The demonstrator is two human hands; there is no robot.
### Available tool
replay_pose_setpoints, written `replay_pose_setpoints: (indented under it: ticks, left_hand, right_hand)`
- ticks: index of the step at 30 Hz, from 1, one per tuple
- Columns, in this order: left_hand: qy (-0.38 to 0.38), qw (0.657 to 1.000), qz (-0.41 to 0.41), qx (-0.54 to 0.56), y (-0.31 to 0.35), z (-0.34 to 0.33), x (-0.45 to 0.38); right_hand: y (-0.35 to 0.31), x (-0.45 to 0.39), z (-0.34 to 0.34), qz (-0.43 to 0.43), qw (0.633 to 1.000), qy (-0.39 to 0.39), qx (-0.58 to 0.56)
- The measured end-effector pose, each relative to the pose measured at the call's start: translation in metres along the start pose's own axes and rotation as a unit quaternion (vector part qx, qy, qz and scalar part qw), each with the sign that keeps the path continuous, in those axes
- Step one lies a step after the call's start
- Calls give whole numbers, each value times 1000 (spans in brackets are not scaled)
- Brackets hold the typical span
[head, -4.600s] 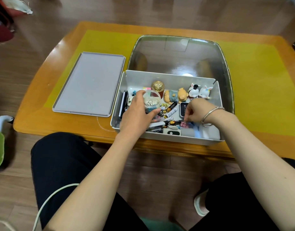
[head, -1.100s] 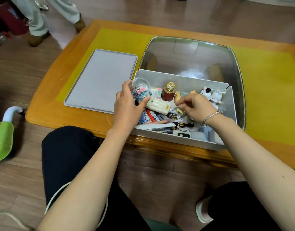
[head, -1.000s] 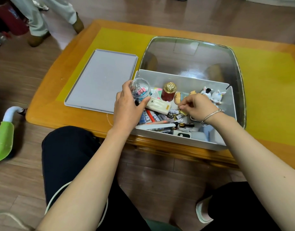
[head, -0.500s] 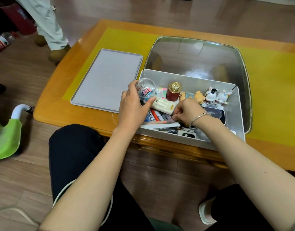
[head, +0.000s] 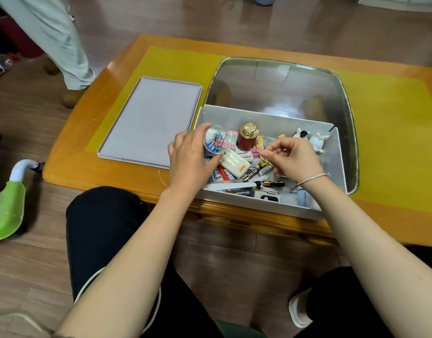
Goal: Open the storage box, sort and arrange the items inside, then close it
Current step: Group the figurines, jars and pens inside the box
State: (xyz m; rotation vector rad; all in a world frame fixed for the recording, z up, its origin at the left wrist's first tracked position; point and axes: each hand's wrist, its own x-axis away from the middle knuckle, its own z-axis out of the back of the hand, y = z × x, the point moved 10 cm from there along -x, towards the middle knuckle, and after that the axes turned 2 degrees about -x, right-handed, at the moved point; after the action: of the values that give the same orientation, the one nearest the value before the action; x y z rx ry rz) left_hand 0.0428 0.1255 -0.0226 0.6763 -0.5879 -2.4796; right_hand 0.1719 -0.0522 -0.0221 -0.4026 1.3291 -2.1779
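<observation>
The grey storage box (head: 266,118) stands open on the table's near edge, full of small items. Its flat lid (head: 151,120) lies on the table to the left. My left hand (head: 188,159) grips a clear round tub of coloured binder clips (head: 216,142) over the box's left end. My right hand (head: 293,157) is raised over the middle of the box and pinches a small gold clip (head: 267,152) between thumb and fingers. Below lie batteries (head: 273,183), a cream case (head: 234,163), a red jar with a gold cap (head: 248,137) and small rabbit figurines (head: 317,141).
A large metal tray (head: 283,79) sits behind the box on a yellow mat (head: 393,142). A person's legs (head: 61,45) stand at the far left beside the table. A green and white object (head: 5,203) is on the floor to my left.
My right hand has risen from among the items low in the box and now holds a small gold clip up near the tub. The left hand keeps the tub in about the same place.
</observation>
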Motion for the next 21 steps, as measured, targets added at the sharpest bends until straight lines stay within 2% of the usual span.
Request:
replay_pose_setpoints:
  ticks: [4,7,9,12,16,21]
  left_hand:
    - [-28,999,-24,-33,16,-6,2]
    - [-106,989,5,102,34,-30,11]
    - [-134,981,2,139,46,-42,16]
    - [-139,985,-14,100,49,-46,16]
    - [-145,982,6,119,43,-47,14]
    - [-172,979,-13,104,49,-51,17]
  right_hand:
    - [-11,3,7,12,998,29,-57]
    - [-19,6,9,25,997,28,-70]
    - [-22,7,10,33,997,32,-65]
    - [-21,10,15,45,997,54,-34]
    - [-24,12,11,71,995,62,22]
    - [-40,10,4,135,981,79,118]
